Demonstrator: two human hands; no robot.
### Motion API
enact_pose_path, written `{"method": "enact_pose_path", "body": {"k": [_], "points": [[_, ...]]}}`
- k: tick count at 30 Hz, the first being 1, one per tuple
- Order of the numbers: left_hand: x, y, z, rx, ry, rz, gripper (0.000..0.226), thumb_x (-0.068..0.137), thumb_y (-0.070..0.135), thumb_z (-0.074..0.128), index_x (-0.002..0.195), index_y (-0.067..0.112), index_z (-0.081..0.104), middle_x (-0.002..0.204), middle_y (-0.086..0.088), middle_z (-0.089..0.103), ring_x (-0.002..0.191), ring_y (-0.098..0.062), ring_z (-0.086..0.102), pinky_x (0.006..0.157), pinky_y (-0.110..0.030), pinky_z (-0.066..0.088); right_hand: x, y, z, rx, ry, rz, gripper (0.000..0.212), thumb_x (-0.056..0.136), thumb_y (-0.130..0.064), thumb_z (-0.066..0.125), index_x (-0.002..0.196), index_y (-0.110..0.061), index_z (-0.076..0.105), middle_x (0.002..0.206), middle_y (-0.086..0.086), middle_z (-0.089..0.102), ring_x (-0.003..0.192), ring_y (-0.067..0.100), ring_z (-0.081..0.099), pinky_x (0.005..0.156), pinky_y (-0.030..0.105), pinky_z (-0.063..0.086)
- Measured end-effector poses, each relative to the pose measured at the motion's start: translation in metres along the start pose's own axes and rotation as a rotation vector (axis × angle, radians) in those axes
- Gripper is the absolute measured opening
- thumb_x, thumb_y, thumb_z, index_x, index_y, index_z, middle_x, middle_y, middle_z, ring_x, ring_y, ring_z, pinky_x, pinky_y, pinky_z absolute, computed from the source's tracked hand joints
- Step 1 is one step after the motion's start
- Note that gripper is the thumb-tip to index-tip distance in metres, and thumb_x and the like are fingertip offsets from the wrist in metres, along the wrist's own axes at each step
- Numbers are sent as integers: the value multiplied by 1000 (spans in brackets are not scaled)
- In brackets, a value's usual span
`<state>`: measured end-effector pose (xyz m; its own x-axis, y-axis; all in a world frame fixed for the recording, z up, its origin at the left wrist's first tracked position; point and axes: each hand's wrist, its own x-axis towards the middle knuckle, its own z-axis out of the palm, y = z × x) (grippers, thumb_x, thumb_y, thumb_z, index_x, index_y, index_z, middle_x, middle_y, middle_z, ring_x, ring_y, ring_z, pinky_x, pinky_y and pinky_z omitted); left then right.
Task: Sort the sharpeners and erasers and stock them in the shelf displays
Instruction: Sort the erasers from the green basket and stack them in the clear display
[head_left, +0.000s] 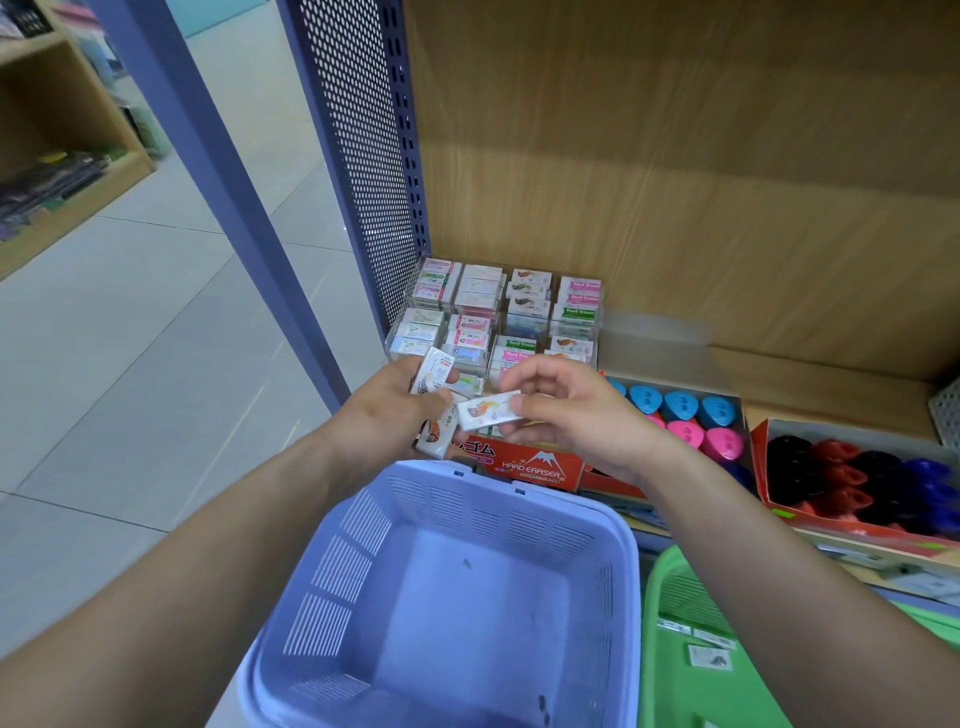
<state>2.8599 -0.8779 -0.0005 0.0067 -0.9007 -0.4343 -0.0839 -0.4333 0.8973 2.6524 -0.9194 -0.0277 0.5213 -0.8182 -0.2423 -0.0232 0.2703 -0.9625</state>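
Note:
My left hand (387, 410) grips a small bunch of white wrapped erasers (436, 374) in front of the shelf. My right hand (566, 410) pinches a single white eraser (491, 410) by its end, close beside the left hand. Behind both hands stands a clear display case (410, 299) with compartments full of erasers. A red "Hard Eraser" box (535, 462) sits just below my hands. To the right, a box of blue and pink sharpeners (680, 410) and a box of black, red and blue sharpeners (852, 483) lie on the shelf.
A lilac plastic basket (363, 525) sits under my forearms. A green basket (670, 577) at lower right holds a few small packets. The blue perforated shelf upright (358, 156) rises at left, with tiled floor and another shelf unit (62, 156) beyond.

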Motion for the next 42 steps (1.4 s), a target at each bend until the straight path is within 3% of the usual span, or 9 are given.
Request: {"method": "enact_pose_path", "body": {"k": [5, 11, 14, 18, 23, 28, 35, 39, 42], "points": [[-2, -1, -2, 59, 23, -5, 28, 104, 6, 51, 130, 17, 55, 105, -7, 75, 77, -19, 75, 63, -33, 60, 0, 4, -17, -14, 167, -49, 17, 93, 5, 65, 103, -7, 68, 99, 13, 69, 84, 28, 74, 80, 34, 62], [1, -5, 1, 187, 43, 5, 28, 102, 5, 54, 127, 17, 58, 108, -6, 74, 84, -22, 75, 77, -47, 63, -2, 17, -51, -77, 422, 0, 23, 86, 9, 70, 98, -10, 71, 105, 15, 70, 88, 25, 75, 77, 33, 63], [2, -4, 6, 216, 25, 7, 25, 102, 4, 53, 124, 14, 57, 105, -7, 72, 70, -12, 74, 72, -42, 64, 0, 22, -71, -122, 578, 27, 19, 90, 4, 70, 98, -13, 70, 102, 11, 73, 85, 22, 76, 73, 33, 63], [4, -4, 11, 257, -2, 17, 24, 103, 4, 51, 124, 14, 57, 104, -6, 71, 71, -13, 75, 67, -37, 63, 17, 25, -91, -247, 682, 40, 14, 91, -4, 72, 95, -17, 70, 95, 8, 75, 76, 21, 73, 67, 36, 62], [10, -3, 17, 271, -9, 24, 22, 103, 4, 51, 120, 17, 57, 99, -2, 71, 67, -9, 73, 64, -34, 63, 53, 29, -100, -491, 693, -50, 12, 88, -16, 77, 85, -25, 70, 86, -3, 73, 77, 14, 68, 68, 25, 51], [16, -4, 22, 294, -7, 29, 18, 103, 5, 52, 109, 20, 59, 95, -2, 71, 65, -8, 72, 60, -30, 61, 87, 33, -106, -758, 676, -116, 4, 90, -20, 73, 92, -17, 73, 85, -5, 70, 76, 7, 63, 60, 15, 43], [21, -4, 23, 237, -22, 13, 22, 102, 3, 52, 118, 18, 58, 103, -7, 74, 83, -21, 77, 75, -43, 64, 98, 44, -118, -1170, 448, -57, 17, 95, -23, 63, 107, -22, 75, 111, 0, 71, 97, 19, 66, 81, 37, 57], [20, -4, 24, 196, -56, 31, 24, 102, 3, 54, 122, 15, 59, 106, -7, 76, 87, -21, 76, 79, -42, 63, 82, 36, -108, -1152, 489, -126, 24, 94, -23, 65, 116, -21, 74, 122, -1, 67, 106, 17, 64, 87, 34, 53], [20, -4, 24, 184, -81, 30, 22, 101, 5, 56, 122, 12, 59, 104, -9, 76, 88, -24, 76, 80, -46, 62, 58, 17, -77, -873, 427, -220, 19, 98, -24, 64, 113, -25, 75, 113, -17, 69, 84, -9, 60, 85, 26, 51]]}}
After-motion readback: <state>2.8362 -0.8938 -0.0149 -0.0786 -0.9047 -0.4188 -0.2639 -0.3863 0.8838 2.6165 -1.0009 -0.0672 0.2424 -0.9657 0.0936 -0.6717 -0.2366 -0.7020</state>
